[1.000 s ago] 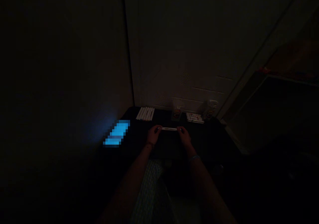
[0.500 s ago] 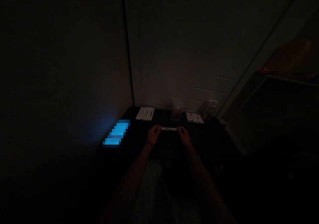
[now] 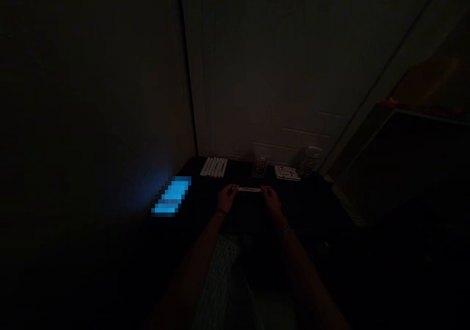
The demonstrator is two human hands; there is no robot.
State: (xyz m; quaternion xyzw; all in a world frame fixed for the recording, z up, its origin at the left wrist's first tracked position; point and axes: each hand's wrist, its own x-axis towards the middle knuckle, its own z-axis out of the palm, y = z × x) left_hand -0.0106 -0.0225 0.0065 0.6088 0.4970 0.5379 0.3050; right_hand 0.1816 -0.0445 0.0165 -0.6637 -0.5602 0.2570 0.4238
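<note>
Just below the middle of the frame, a slim white marker [image 3: 249, 189] lies level from side to side, with dark print along its barrel, too small to read. The left hand [image 3: 226, 198] pinches its left end between thumb and fingers, and the right hand [image 3: 271, 200] pinches the right end the same way, so both grips are closed on the marker and its middle shows bare between them. Whether the marker touches the dark table [image 3: 308, 210] beneath or is held just above it, I cannot tell. A dark bracelet [image 3: 221, 212] circles the left wrist and a thin pale band [image 3: 287, 231] the right; the forearms run down toward the lower corners. Along the table's far edge, above the hands in the frame, stands a line of things: a row of white markers [image 3: 214, 167] side by side at the left, a clear container [image 3: 260, 166] near the centre, then a flat pack of markers [image 3: 287, 173] and, just beside it at the right, a taller container [image 3: 310, 161]. Left of centre glows a bright blue rectangle [image 3: 172, 196] — blurred into blocks — casting light on the wall [image 3: 147, 124] beside it. Patterned cloth [image 3: 216, 271] shows dimly at bottom centre.
</note>
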